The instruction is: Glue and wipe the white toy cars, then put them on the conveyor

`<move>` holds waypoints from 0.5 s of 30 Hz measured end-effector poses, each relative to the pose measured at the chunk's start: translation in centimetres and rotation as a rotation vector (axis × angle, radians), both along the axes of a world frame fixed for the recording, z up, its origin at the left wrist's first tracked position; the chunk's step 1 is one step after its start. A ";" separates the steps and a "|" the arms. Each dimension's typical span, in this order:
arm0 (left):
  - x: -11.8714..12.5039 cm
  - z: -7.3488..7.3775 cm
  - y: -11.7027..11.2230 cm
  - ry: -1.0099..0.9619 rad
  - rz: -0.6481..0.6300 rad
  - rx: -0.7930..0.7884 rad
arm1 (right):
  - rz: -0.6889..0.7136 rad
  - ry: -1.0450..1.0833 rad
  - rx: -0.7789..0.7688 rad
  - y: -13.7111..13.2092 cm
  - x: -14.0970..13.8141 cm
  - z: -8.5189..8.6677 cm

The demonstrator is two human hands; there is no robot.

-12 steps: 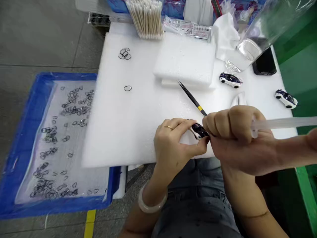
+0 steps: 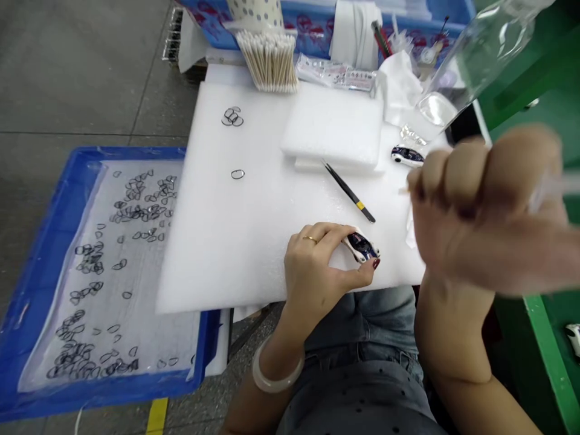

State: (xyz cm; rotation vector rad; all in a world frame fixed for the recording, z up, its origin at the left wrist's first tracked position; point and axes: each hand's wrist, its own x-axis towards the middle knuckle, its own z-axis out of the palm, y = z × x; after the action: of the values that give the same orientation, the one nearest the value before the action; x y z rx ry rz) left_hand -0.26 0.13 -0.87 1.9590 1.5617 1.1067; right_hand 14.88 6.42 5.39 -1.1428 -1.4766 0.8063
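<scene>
Toy car (image 2: pixel 361 246) resting in the left hand (image 2: pixel 317 257), right hand (image 2: pixel 489 211) drawing clear
Across the white foam board (image 2: pixel 217 241), the right hand is blurring away from the car while curling tight round a pale tube (image 2: pixel 568 183); the left hand is staying clamped on the car by the board's near edge, so it is probably doing all the steadying; black tweezers (image 2: pixel 348 192) are lying newly uncovered

A single head-worn camera looks forward and steeply down from above the person's jeans (image 2: pixel 362 326), across the white-topped bench (image 2: pixel 199 248); the blurred right hand (image 2: pixel 480 205) looms near the lens, the left hand (image 2: pixel 312 266) is farther off, and the wide view takes in the blue tray (image 2: pixel 63 211) and grey floor (image 2: pixel 77 78) at left
</scene>
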 end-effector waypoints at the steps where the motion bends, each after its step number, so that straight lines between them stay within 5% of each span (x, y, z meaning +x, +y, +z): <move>1: -0.2 -0.2 -0.1 0.032 -0.031 0.013 | -0.025 0.080 0.023 2.0 -0.7 0.2; 5: -1.3 -1.2 -0.4 0.162 -0.111 0.075 | 0.102 0.086 -0.314 8.4 -2.5 -0.1; 8: -1.7 -1.8 -0.3 0.230 -0.137 0.103 | 0.060 0.113 -0.141 7.4 -0.2 -1.4; 12: -2.2 -2.2 0.1 0.302 -0.165 0.157 | -0.416 0.069 -0.010 -1.5 6.1 -3.8; 15: -3.7 -2.4 0.3 0.260 -0.232 0.191 | -0.724 -0.029 -0.210 -11.7 8.4 -6.4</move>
State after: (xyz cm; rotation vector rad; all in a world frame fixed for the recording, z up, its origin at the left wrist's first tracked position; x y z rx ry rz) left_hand -3.97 0.43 -3.28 2.4237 1.3440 0.9663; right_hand 23.25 -5.26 -1.03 -1.7075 -0.8948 0.4356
